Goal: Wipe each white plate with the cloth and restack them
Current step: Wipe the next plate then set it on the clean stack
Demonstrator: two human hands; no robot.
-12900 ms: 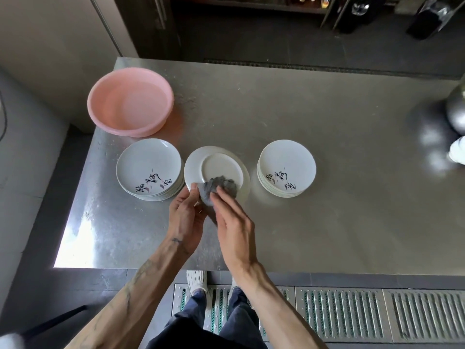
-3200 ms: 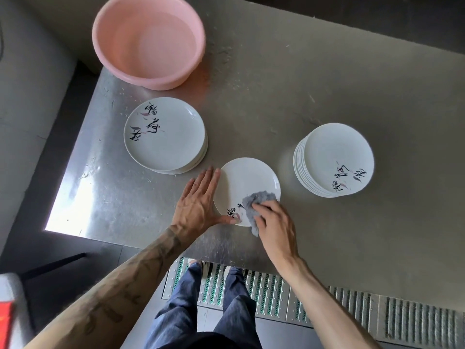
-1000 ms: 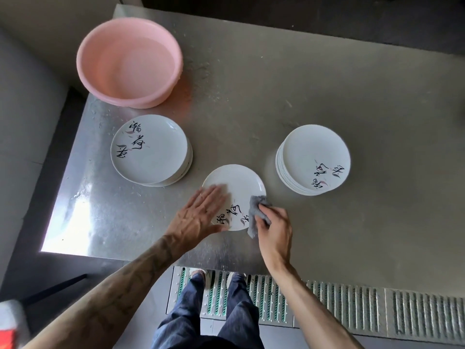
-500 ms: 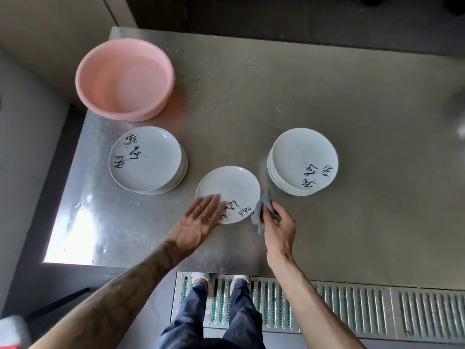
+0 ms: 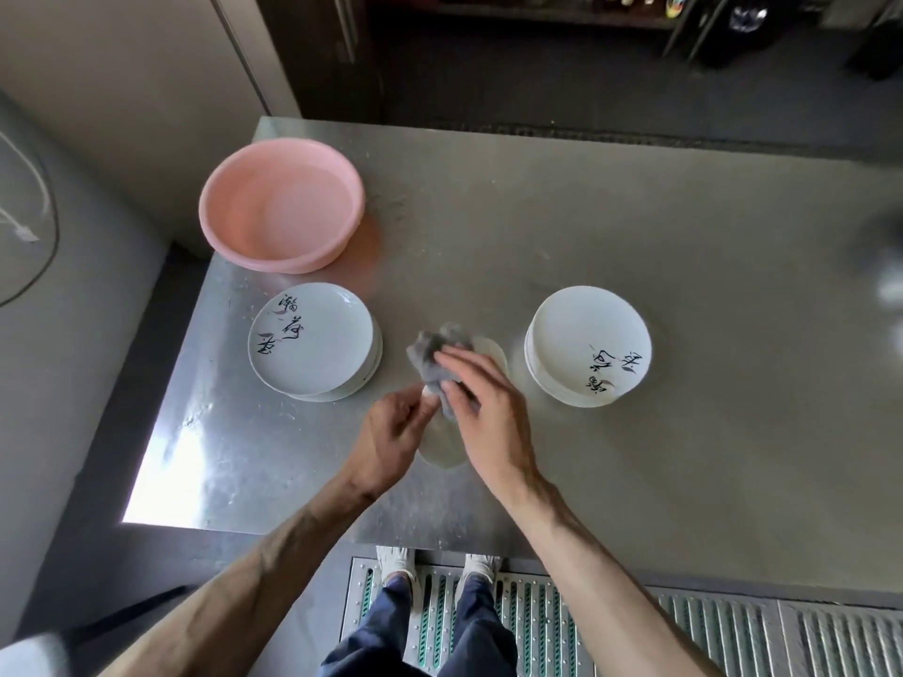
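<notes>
Plate point(image 5: 440, 449) wiped between 2 stacks

Basin point(image 5: 273, 263) at 11 o'clock, contents unclear. Stacks sat at 9 point(image 5: 312, 342) and 3 o'clock point(image 5: 586, 344). Left hand point(image 5: 391, 432) gripped the tilted plate's edge with curled fingers; right hand point(image 5: 483, 408), fingers loosely bent, held the cloth point(image 5: 426, 356) against it.

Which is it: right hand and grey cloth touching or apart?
Touching. The head view shows the right hand holding the grey cloth against the plate, no gap.
</notes>
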